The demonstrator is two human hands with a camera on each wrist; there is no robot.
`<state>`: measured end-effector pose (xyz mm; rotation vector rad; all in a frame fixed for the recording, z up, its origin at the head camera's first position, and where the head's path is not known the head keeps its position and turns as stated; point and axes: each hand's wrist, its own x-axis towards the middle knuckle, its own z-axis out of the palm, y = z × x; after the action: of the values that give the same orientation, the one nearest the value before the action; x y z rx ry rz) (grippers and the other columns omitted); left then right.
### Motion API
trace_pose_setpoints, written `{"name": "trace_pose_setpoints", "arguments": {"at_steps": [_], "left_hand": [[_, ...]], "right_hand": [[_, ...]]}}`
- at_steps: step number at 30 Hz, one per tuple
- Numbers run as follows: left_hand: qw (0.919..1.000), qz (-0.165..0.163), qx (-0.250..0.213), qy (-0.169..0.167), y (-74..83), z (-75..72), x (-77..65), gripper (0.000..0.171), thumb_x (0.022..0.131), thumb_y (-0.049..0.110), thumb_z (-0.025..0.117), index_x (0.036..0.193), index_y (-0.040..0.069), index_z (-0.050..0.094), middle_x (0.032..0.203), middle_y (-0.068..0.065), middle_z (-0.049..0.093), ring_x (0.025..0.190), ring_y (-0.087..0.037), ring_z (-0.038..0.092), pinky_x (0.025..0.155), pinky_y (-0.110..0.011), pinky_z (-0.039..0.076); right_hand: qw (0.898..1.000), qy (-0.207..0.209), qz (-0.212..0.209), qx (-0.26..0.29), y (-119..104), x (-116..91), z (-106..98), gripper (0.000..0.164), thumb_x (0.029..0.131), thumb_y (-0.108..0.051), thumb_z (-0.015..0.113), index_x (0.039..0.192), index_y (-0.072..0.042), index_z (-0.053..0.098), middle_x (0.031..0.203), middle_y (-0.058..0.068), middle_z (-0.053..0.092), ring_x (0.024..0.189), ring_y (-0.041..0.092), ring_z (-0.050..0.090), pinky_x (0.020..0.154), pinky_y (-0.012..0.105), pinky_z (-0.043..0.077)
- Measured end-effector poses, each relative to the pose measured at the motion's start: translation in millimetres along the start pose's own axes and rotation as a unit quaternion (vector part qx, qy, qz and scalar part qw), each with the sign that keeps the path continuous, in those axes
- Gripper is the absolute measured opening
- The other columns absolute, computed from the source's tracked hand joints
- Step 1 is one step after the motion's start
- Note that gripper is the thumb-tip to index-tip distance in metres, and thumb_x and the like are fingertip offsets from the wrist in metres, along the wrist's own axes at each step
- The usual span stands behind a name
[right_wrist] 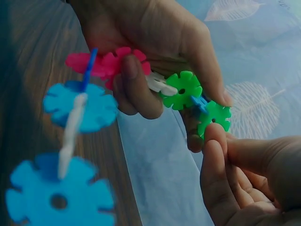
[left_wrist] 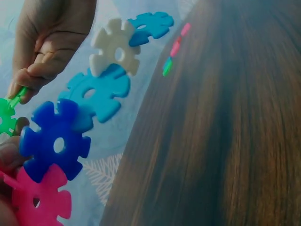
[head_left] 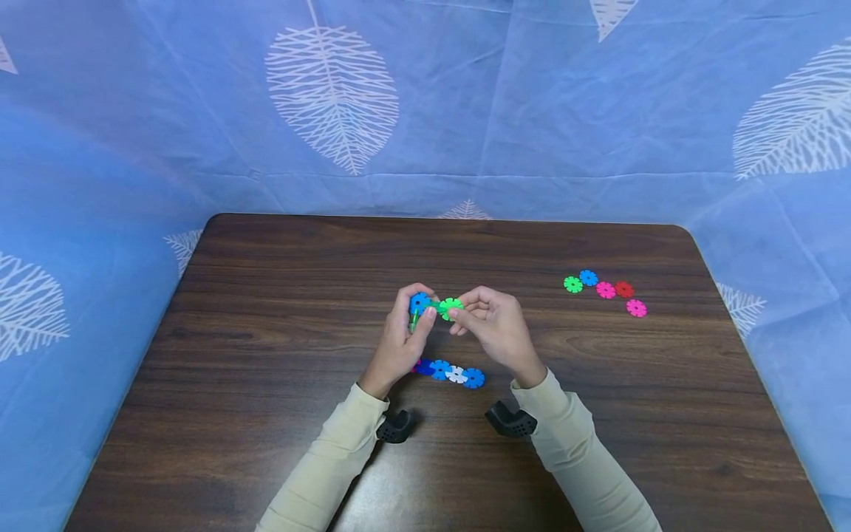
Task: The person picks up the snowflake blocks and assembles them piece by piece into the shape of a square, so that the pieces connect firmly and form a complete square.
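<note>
A chain of notched plastic discs runs through my left hand (head_left: 397,343), whose fingers curl round its middle part. Pink discs (right_wrist: 110,63), a white disc (right_wrist: 160,84) and a green disc (right_wrist: 181,92) lie along that hand's fingers. The free tail hangs toward me, with a dark blue disc (left_wrist: 56,141), light blue discs (right_wrist: 61,197) and a white disc (left_wrist: 115,47) slotted into one another. With thumb and fingertips, my right hand (head_left: 499,329) pinches the green end disc (right_wrist: 215,115), which meets a blue disc (right_wrist: 200,103). Fingers partly cover that joint.
On the right of the dark wooden table (head_left: 266,443) lie several loose discs: a green one (head_left: 573,284), a blue one (head_left: 588,278), a red one (head_left: 623,289) and pink ones (head_left: 636,308). A blue leaf-patterned cloth (head_left: 452,89) hangs behind the table.
</note>
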<state>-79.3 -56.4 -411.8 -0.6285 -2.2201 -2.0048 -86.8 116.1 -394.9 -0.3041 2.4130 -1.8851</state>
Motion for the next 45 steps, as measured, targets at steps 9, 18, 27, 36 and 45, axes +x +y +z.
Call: {"name": "trace_pose_setpoints", "arguments": {"at_steps": [9,18,27,36,45], "left_hand": [[0.9987,-0.040,-0.032,0.006,5.9,-3.9,1.3,0.028,0.098,0.001,0.042,0.123,-0.011,0.036,0.106,-0.026,0.054,0.053,-0.005,0.043,0.049,-0.016,0.038],[0.9915,-0.080,-0.095,0.039,-2.7,-9.4,0.2,0.028,0.099,0.002,0.041,0.124,-0.008,0.036,0.114,-0.026,0.051,0.043,-0.002,0.034,0.042,-0.016,0.032],[0.9930,-0.070,-0.080,0.051,-4.9,-11.9,1.3,0.026,0.099,0.003,0.043,0.123,-0.007,0.038,0.112,-0.025,0.053,0.044,-0.003,0.036,0.042,-0.016,0.033],[0.9920,-0.075,-0.086,0.053,-2.8,-13.9,2.3,0.027,0.099,0.002,0.042,0.123,-0.009,0.036,0.111,-0.026,0.052,0.042,-0.002,0.034,0.041,-0.016,0.032],[0.9923,-0.086,-0.081,0.037,-1.4,-15.8,1.7,0.028,0.099,0.004,0.043,0.124,-0.007,0.037,0.113,-0.025,0.052,0.044,-0.003,0.036,0.042,-0.016,0.034]], "right_hand": [[1.000,-0.017,0.003,0.007,1,4,1,0.024,0.089,-0.010,0.065,0.104,0.009,0.061,0.092,0.032,0.066,0.072,0.029,0.070,0.067,0.030,0.059],[0.998,-0.006,0.026,-0.054,23,-4,-46,0.032,0.094,-0.016,0.059,0.115,0.008,0.059,0.107,0.030,0.065,0.078,0.012,0.070,0.071,0.030,0.058],[0.960,0.105,0.105,-0.236,62,-23,-115,0.035,0.092,-0.025,0.062,0.108,0.006,0.064,0.091,0.023,0.070,0.062,0.003,0.066,0.058,0.019,0.055],[0.875,0.271,0.229,-0.329,95,-31,-173,0.040,0.090,-0.025,0.064,0.115,0.006,0.061,0.089,0.025,0.065,0.086,0.032,0.056,0.084,0.048,0.040],[0.863,0.290,0.284,-0.300,118,-35,-207,0.046,0.092,-0.025,0.060,0.118,0.012,0.054,0.103,0.032,0.058,0.116,0.043,0.041,0.102,0.055,0.027]]}}
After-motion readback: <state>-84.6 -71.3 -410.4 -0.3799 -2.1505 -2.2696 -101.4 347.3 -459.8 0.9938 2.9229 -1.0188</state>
